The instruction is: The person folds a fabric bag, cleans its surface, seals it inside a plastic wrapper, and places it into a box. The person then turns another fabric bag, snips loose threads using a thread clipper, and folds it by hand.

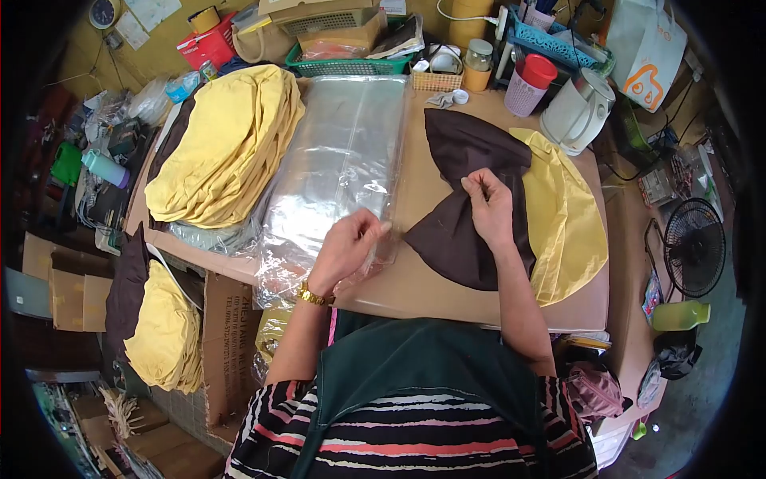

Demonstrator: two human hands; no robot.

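Note:
On the right of the table lies a dark brown cloth piece [467, 247], its left edge notched inward like a bow. A yellow cloth piece [566, 223] adjoins it on the right. Above the brown cloth, my right hand [491, 209] is closed in a pinch; whatever its fingertips hold is too small to make out. My left hand [349, 249], with a gold watch [311, 294] at the wrist, is closed beside the lower right edge of a stack of clear plastic bags [339, 160]. What its fingers hold, if anything, is hidden.
A tall pile of yellow cloth pieces [223, 144] stands at the table's left. More yellow cloth [163, 331] hangs below the left edge. A white kettle [578, 112], a pink cup [527, 88] and a green basket [351, 67] line the back. A black fan [694, 247] stands right.

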